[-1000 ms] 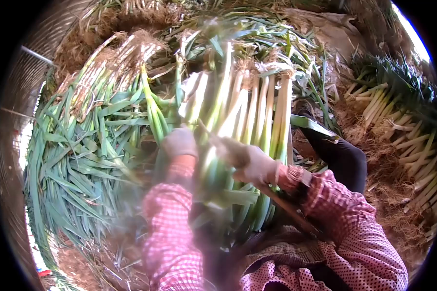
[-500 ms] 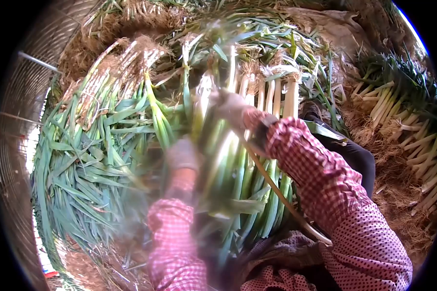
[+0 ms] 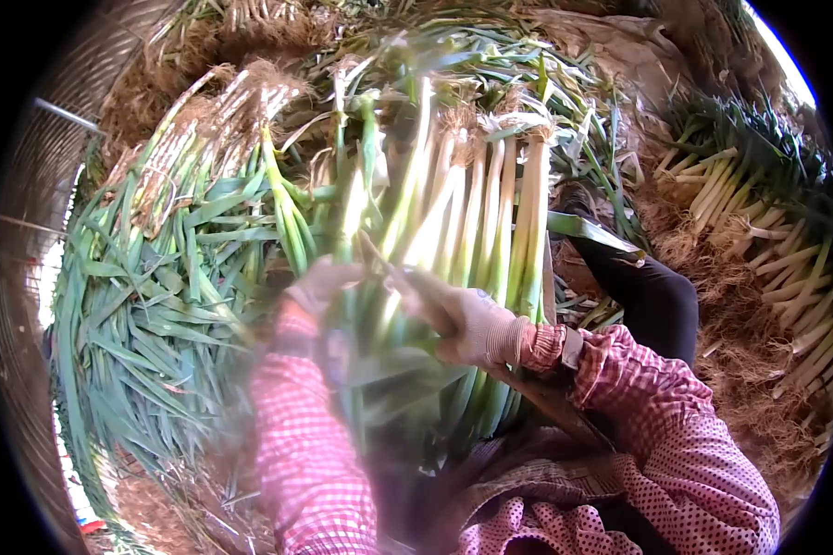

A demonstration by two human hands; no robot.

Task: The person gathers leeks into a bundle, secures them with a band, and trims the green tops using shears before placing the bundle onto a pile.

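The left hand (image 3: 324, 284) is held just left of the frame's centre, its forearm (image 3: 310, 435) raised from the bottom edge; its outline is blurred, so how far its fingers are bent cannot be fairly judged. The right hand (image 3: 479, 326), covered by a pale glove, is held slightly lower, right of centre, with the fingers curled. The right arm (image 3: 662, 416) is bent, extended inward from the lower right. Both arms are covered by pink patterned sleeves.
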